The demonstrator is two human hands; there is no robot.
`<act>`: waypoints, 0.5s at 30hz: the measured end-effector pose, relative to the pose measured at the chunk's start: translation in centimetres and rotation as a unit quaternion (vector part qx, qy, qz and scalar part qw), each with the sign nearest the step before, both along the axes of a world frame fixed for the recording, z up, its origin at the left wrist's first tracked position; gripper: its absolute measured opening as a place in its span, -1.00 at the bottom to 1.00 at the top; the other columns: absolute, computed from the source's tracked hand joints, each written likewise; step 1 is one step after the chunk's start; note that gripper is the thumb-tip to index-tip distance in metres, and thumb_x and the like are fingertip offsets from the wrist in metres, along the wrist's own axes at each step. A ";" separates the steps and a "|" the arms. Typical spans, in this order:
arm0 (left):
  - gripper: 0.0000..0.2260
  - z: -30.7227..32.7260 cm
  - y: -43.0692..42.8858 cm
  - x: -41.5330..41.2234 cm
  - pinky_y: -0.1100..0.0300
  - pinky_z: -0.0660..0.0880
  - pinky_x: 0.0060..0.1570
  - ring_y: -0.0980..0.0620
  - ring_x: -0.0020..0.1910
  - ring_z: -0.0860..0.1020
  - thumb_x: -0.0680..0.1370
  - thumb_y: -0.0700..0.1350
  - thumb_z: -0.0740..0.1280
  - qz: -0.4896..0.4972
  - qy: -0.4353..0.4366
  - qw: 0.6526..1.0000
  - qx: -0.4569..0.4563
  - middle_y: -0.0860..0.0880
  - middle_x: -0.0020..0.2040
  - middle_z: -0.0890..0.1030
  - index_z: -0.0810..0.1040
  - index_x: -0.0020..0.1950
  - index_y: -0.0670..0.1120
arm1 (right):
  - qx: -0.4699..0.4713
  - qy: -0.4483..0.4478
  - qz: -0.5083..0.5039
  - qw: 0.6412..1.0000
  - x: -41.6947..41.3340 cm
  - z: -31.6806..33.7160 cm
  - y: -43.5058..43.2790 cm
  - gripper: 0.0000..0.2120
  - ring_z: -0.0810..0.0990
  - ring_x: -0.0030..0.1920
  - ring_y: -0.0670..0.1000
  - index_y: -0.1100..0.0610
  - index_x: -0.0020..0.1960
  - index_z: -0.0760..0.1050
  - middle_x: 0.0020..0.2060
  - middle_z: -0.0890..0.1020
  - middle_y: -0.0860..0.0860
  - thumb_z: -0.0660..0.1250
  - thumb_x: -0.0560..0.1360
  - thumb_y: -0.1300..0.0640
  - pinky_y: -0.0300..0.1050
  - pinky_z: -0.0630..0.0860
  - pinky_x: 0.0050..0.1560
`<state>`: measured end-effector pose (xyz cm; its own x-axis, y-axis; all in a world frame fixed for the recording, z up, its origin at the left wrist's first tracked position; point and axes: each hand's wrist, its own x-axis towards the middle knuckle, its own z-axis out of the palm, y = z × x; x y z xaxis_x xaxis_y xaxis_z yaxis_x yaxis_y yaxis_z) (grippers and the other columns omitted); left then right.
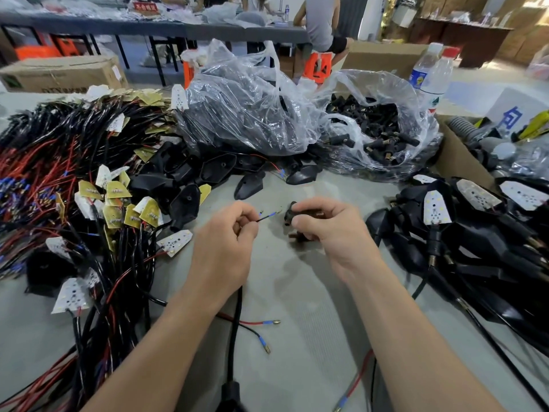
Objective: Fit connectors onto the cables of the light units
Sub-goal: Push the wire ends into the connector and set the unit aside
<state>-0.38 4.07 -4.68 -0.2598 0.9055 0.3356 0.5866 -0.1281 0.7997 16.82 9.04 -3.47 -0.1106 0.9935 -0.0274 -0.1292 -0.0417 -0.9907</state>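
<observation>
My left hand [227, 233] pinches a thin black cable [237, 310] whose blue-sleeved tip [269, 215] points right, a short gap from the connector. My right hand [329, 230] grips a black connector [290, 214] with its opening turned toward that tip; a second black piece shows under the fingers. The cable hangs down from my left fist toward the bottom edge. A heap of wired LED boards [89, 203] lies on the left of the grey table [297, 307]. Finished black light units [463, 233] are piled on the right.
Two clear plastic bags hold black parts: a fuller one [246, 99] behind centre and an open one with connectors [383, 129] to its right. Empty black housings [208, 173] lie between. A water bottle [430, 75] and a cardboard box [457, 156] stand at right. People sit at a far table.
</observation>
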 end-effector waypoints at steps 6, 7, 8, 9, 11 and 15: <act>-0.84 0.3 -0.2 0.2 0.28 0.38 -0.25 0.05 -0.22 0.47 0.54 -0.23 0.39 -0.004 0.039 0.999 -0.004 0.09 -0.27 0.52 0.59 -0.11 0.05 | -0.010 0.053 0.035 0.998 0.0 -0.2 0.4 -0.64 0.52 -0.38 -0.04 0.07 -0.14 0.72 -0.30 0.67 0.01 0.34 0.47 0.50 -0.23 0.53 -0.24; -0.83 0.3 -0.2 0.2 0.30 0.37 -0.26 0.06 -0.22 0.47 0.53 -0.23 0.39 -0.002 0.042 0.999 -0.005 0.09 -0.28 0.51 0.58 -0.12 0.05 | -0.005 0.046 0.040 0.998 0.1 -0.3 0.4 -0.62 0.52 -0.35 -0.04 0.06 -0.12 0.72 -0.26 0.68 0.00 0.33 0.46 0.51 -0.22 0.52 -0.24; -0.83 0.3 -0.1 0.2 0.32 0.36 -0.27 0.07 -0.23 0.47 0.53 -0.23 0.39 0.000 0.042 0.999 -0.004 0.09 -0.29 0.51 0.58 -0.13 0.05 | 0.001 0.036 0.044 0.998 0.1 -0.3 0.4 -0.60 0.52 -0.31 -0.03 0.05 -0.11 0.72 -0.22 0.70 0.00 0.32 0.45 0.52 -0.22 0.51 -0.22; -0.83 0.2 -0.1 0.2 0.32 0.37 -0.27 0.08 -0.24 0.47 0.53 -0.24 0.40 0.002 0.039 0.999 -0.004 0.09 -0.29 0.51 0.58 -0.13 0.05 | 0.008 0.025 0.049 0.998 0.1 -0.4 0.5 -0.59 0.52 -0.27 -0.02 0.04 -0.10 0.72 -0.19 0.70 0.00 0.32 0.44 0.53 -0.20 0.50 -0.20; -0.83 0.2 -0.1 0.1 0.30 0.39 -0.26 0.09 -0.23 0.47 0.53 -0.23 0.40 0.006 0.034 0.999 -0.002 0.10 -0.28 0.52 0.59 -0.13 0.06 | 0.024 0.007 0.061 0.998 0.2 -0.4 0.5 -0.57 0.52 -0.23 0.01 0.02 -0.10 0.72 -0.20 0.71 0.01 0.33 0.42 0.53 -0.19 0.50 -0.17; -0.84 0.2 -0.2 0.1 0.20 0.45 -0.19 0.13 -0.21 0.48 0.52 -0.21 0.40 0.017 0.035 0.999 -0.002 0.12 -0.26 0.54 0.61 -0.12 0.07 | 0.057 -0.026 0.079 0.995 0.5 -0.3 0.3 -0.57 0.53 -0.27 -0.04 0.00 -0.14 0.72 -0.26 0.71 0.01 0.34 0.37 0.52 -0.26 0.50 -0.21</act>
